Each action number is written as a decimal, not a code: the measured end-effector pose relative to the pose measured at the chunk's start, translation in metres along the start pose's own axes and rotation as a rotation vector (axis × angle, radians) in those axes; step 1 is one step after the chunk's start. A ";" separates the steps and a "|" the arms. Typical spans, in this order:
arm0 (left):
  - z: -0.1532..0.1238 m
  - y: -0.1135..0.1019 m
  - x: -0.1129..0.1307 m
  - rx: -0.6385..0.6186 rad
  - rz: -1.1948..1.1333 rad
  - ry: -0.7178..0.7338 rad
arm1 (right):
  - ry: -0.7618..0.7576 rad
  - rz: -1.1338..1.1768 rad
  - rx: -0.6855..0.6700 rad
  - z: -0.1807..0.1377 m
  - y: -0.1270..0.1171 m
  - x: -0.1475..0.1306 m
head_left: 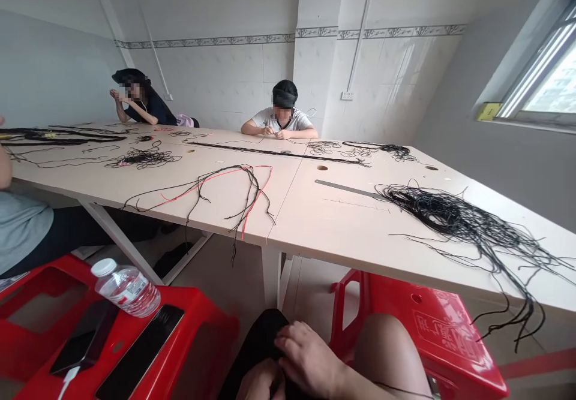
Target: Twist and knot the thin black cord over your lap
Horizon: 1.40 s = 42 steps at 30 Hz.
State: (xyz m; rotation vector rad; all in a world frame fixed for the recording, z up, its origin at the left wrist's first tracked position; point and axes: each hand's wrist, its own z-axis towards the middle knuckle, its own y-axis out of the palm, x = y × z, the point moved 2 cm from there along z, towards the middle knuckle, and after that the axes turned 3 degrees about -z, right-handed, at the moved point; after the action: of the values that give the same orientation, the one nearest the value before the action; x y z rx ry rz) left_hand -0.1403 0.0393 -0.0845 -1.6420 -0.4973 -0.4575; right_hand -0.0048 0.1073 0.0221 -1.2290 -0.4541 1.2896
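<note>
1. Hands work low in the lap. The right hand (309, 357) curls its fingers down onto a dark bundle (257, 341), probably gathered black cord, though it could be cloth. The left hand (261, 382) sits just below, cut off by the frame's edge, so I cannot tell whether it is gripping.
2. A thin black cord (400, 390) trails from the hands across a bare thigh (387, 352). Cord like this should be light, limp and quick to snag, so the gathered part looks like a safer hold than the loose tails.
3. Red plastic stools flank the knees. The left stool (193, 310) carries a water bottle (126, 287), two phones (85, 337) and a white charging cable (67, 382); the right stool (432, 340) stands just beside the thigh.
4. Ahead, a pale laminate table (315, 226) bears a heap of black cords (450, 220), its ends hanging over the edge — a steel ruler (346, 189) lies just beside it, and black-and-red cords (225, 169) lie to the left.
5. Two co-workers (281, 121) sit across the table, hands raised or together; a third person's grey shirt (20, 232) shows at the left edge.
</note>
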 end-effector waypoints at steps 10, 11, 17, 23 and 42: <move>-0.001 -0.004 0.022 0.022 -0.024 -0.004 | 0.500 0.113 -0.321 -0.016 0.023 0.020; -0.002 -0.005 0.023 0.028 -0.026 -0.001 | 0.493 0.088 -0.330 -0.017 0.025 0.019; -0.007 -0.009 0.027 0.019 -0.067 0.031 | 0.396 -0.007 -0.246 0.036 -0.019 -0.011; -0.012 -0.013 0.027 0.059 -0.096 0.011 | 0.383 -0.336 0.098 0.157 -0.142 -0.010; -0.012 -0.016 0.024 0.086 -0.176 0.019 | 0.457 -0.345 0.055 0.187 -0.148 0.066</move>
State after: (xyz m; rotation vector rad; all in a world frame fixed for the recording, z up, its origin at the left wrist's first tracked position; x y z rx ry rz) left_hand -0.1297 0.0302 -0.0561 -1.5167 -0.6423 -0.5737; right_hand -0.0716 0.2727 0.1933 -1.2866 -0.2790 0.6973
